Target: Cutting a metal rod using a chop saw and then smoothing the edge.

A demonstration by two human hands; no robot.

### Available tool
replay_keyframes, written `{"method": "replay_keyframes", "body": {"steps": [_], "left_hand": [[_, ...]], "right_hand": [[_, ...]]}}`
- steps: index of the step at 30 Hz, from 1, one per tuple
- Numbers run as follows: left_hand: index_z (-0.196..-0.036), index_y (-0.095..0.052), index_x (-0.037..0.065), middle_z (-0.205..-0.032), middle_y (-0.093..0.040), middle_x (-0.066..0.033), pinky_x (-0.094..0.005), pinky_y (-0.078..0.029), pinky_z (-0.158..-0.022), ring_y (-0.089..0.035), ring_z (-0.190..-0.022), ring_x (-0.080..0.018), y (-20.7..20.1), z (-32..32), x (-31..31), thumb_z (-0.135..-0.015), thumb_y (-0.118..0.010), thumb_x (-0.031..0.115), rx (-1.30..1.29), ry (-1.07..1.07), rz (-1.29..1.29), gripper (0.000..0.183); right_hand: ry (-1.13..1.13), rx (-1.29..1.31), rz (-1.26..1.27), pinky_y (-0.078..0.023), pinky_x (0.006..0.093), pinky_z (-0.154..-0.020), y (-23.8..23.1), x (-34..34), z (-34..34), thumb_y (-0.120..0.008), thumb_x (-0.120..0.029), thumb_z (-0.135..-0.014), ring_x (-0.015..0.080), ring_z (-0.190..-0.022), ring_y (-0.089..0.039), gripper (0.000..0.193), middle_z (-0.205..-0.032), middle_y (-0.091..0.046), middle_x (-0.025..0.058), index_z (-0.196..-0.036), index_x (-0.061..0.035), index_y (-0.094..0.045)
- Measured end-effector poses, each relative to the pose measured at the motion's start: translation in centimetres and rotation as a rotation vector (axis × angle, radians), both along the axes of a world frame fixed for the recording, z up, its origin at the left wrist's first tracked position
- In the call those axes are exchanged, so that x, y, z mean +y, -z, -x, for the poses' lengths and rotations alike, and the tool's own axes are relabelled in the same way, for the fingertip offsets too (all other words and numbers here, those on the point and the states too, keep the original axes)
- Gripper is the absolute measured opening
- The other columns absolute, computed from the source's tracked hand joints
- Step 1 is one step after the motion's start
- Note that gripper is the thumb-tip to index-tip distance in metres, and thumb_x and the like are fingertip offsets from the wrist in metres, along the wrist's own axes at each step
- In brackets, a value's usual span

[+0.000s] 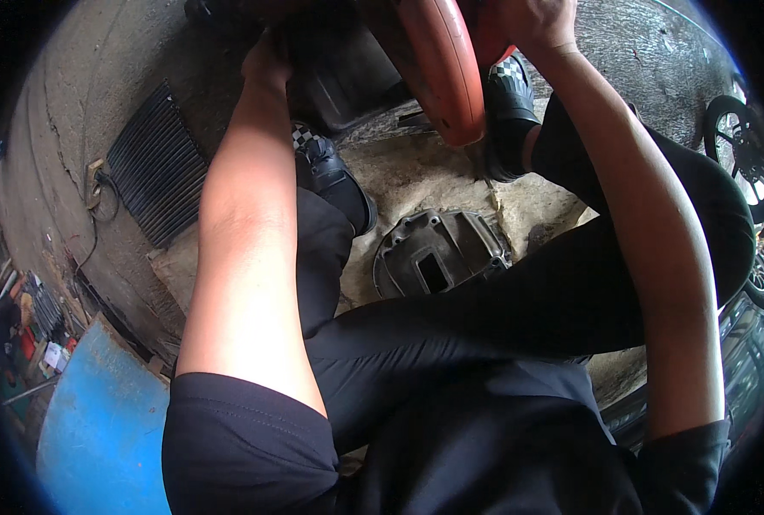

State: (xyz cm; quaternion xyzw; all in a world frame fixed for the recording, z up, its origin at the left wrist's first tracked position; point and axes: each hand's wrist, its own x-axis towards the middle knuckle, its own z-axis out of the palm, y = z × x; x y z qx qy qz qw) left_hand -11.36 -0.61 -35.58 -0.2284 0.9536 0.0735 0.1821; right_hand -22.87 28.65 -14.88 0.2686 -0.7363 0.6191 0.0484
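Observation:
At the top of the head view stands a machine with a curved red-orange guard [446, 73] and a black boxy part [343, 77]. My left hand [267, 60] is in shadow against the left side of the black part; its fingers are hidden. My right hand [543, 21] is at red bodywork to the right of the guard, partly cut off by the upper edge, so its grip does not show. Between my legs, a grey cast-metal cover [399, 262] with a rectangular hole and bolt lugs lies on the stained ground, apart from both hands.
A black ribbed grate [159, 163] lies at the left, beside a small box with a cable [96, 184]. Lower left are a blue panel [103, 429] and a pile of tools and scraps [43, 318]. My checkered shoes flank the guard. Spoked wheels [738, 137] stand far right.

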Motion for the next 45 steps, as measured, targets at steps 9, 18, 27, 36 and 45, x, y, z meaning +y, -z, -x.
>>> {"method": "replay_keyframes", "body": {"steps": [9,18,27,36,45], "left_hand": [[-0.151,-0.026,0.018,-0.151,-0.035,-0.0084,-0.0362,-0.038,-0.108,-0.039,-0.136,-0.0267,3.9,-0.1,-2.2,-0.097,-0.042,0.03,-0.032,0.263,0.253,0.057],[-0.152,-0.023,0.022,-0.158,-0.022,-0.0013,-0.0332,-0.037,-0.109,-0.031,-0.141,-0.0227,2.0,0.2,-1.0,-0.101,-0.034,0.032,-0.052,0.025,-0.019,0.053],[-0.152,-0.022,0.02,-0.158,-0.023,-0.0031,-0.0344,-0.036,-0.11,-0.033,-0.14,-0.0217,0.4,0.7,0.6,-0.099,-0.037,0.028,-0.217,-0.014,0.035,0.056],[-0.15,-0.028,0.013,-0.154,-0.031,-0.0082,-0.0341,-0.026,-0.115,-0.028,-0.142,-0.0246,0.1,0.5,1.0,-0.103,-0.026,0.028,-0.237,0.016,0.072,0.049],[-0.152,-0.024,0.016,-0.156,-0.026,-0.009,-0.0347,-0.032,-0.113,-0.031,-0.141,-0.0256,-1.4,0.2,1.1,-0.101,-0.027,0.03,-0.196,-0.001,0.006,0.053]], "right_hand": [[0.069,0.06,-0.063,-0.046,0.0331,-0.072,-0.1,-0.1,0.4,-0.055,-0.034,-0.095,0.0173,-0.078,-0.056,0.04,-0.081,-0.062,0.0136,-0.11,0.0031,-0.061],[0.076,0.113,-0.089,-0.046,0.0351,-0.069,0.2,0.1,0.3,-0.053,-0.035,-0.095,0.0206,-0.074,-0.056,0.04,-0.078,-0.062,0.0154,-0.106,0.0025,-0.061],[0.181,0.18,-0.198,-0.048,0.0429,-0.076,0.3,0.0,0.0,-0.052,-0.035,-0.095,0.0402,-0.088,-0.064,0.04,-0.091,-0.065,0.0245,-0.112,0.0007,-0.059],[0.157,0.137,-0.182,-0.049,0.0399,-0.079,-0.3,-0.2,-0.4,-0.051,-0.033,-0.095,0.0342,-0.091,-0.066,0.04,-0.096,-0.066,0.0244,-0.116,0.0004,-0.059],[0.194,0.098,-0.263,-0.05,0.0396,-0.076,-0.8,-0.1,-0.6,-0.051,-0.032,-0.096,0.0343,-0.089,-0.067,0.04,-0.094,-0.066,0.0235,-0.116,0.0007,-0.058]]}}
